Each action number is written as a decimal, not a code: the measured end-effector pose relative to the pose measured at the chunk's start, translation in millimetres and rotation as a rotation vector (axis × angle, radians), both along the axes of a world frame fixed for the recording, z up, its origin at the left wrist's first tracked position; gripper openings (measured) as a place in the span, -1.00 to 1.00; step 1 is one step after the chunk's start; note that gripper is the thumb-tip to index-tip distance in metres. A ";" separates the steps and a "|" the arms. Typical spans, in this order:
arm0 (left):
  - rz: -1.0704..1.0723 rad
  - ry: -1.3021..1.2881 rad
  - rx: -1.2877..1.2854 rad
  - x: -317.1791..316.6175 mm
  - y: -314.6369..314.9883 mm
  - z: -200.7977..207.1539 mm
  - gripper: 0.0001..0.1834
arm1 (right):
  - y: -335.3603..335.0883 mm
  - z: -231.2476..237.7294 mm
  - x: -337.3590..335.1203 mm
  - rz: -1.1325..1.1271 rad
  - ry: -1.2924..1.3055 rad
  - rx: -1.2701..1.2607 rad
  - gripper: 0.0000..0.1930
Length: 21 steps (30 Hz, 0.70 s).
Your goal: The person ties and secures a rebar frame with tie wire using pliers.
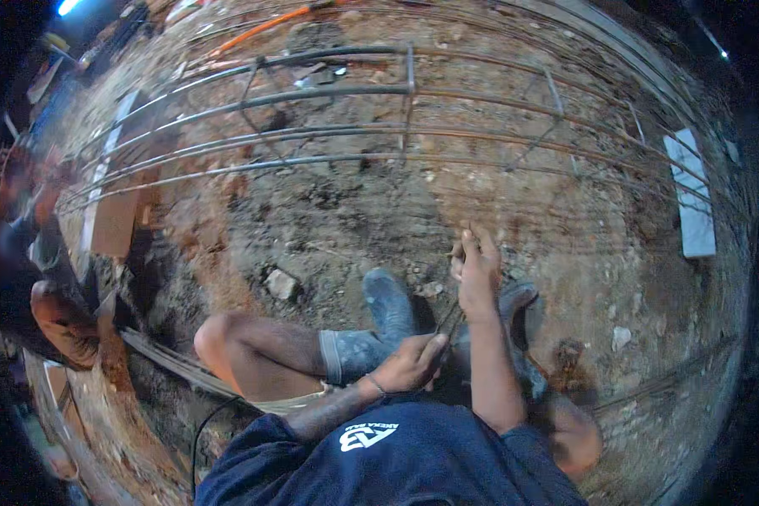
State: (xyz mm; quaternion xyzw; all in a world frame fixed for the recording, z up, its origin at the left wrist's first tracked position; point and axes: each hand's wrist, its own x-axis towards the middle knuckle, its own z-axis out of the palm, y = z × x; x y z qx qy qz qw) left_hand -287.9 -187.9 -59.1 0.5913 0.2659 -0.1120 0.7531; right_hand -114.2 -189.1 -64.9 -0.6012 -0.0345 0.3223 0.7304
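I sit low on bare earth with both hands in front of my body. My left hand (413,361) is closed around thin dark wire-like strands (450,319), which stick out past its thumb towards my right wrist. My right hand (478,270) is raised ahead of it, with thumb and fingers pinched together; whatever they hold is too small and blurred to name. Beyond the hands lies a long cage of steel reinforcing bars (337,91), joined by square stirrups (410,97). Neither hand touches the cage.
Supports stand under the cage: a pale-topped brown block (114,223) at left and a white slab (690,194) at right. Another person's bent leg (63,325) is at far left. A stone (281,284) lies near my boot (388,304). An orange bar (261,29) lies farther back.
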 end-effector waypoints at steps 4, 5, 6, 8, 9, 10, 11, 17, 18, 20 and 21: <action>-0.005 -0.107 0.453 -5.8 21.3 -14.7 -0.55 | 30.0 -42.4 11.6 0.164 0.075 -0.066 -0.90; 0.111 -0.154 0.697 -1.8 33.0 -15.6 -0.55 | 38.1 -49.7 17.5 0.193 0.139 -0.036 -0.93; 0.228 -0.203 0.939 4.4 47.0 -13.9 -0.52 | 45.5 -56.4 24.7 0.191 0.133 -0.024 -0.93; 0.431 -0.384 1.050 33.7 99.2 -5.1 -0.51 | 62.4 -68.6 39.9 0.209 0.155 0.105 -0.96; 0.499 -0.424 1.167 50.6 126.8 -3.0 -0.48 | 69.6 -87.7 49.1 0.218 0.075 0.181 -0.90; 0.577 -0.445 1.298 60.4 155.2 0.2 -0.46 | 82.4 -93.2 45.7 0.231 0.079 0.201 -0.90; 0.592 -0.414 1.375 78.6 171.7 6.7 -0.44 | 86.5 -97.7 51.5 0.216 0.102 0.150 -0.87; 0.262 -0.327 1.468 124.1 229.7 7.3 -0.50 | 107.9 -89.5 49.1 0.268 0.325 0.332 -0.80; 0.135 -0.233 1.284 131.2 236.0 0.7 -0.53 | 109.7 -96.7 51.9 0.261 0.318 0.335 -0.80; 0.286 -0.485 0.959 135.0 239.1 -3.4 -0.63 | 114.8 -95.6 46.8 0.302 0.194 0.300 -0.79; 0.273 -0.429 0.915 132.2 240.2 -5.9 -0.66 | 117.2 -94.1 47.4 0.317 0.174 0.204 -0.83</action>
